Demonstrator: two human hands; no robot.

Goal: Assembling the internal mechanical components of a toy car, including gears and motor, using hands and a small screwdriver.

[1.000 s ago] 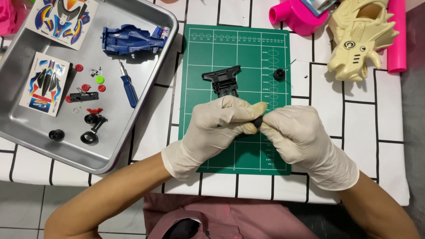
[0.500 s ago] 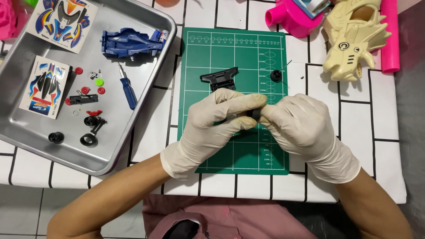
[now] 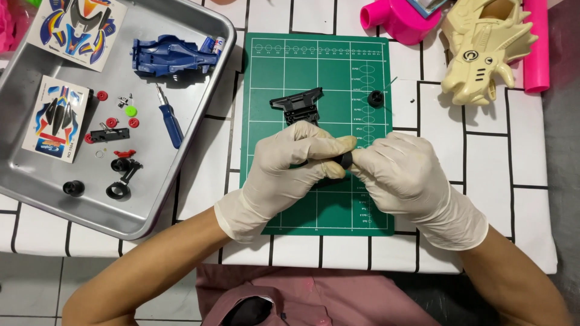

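Together, left hand (image 3: 290, 166) and right hand (image 3: 402, 175) pinch a small black wheel (image 3: 345, 160) over the green mat (image 3: 326, 72), just below the black chassis (image 3: 299, 105).

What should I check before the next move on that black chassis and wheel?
1. Left hand grips black chassis: ok.
2. Right hand pinches small black wheel at chassis side: ok.
3. Wheel fully seated: cannot tell, fingers hide the joint.
4. Work sits over green cutting mat: ok.
5. Spare black wheel lies on the mat, apart from both hands: ok.
6. Blue screwdriver lies in metal tray: ok.
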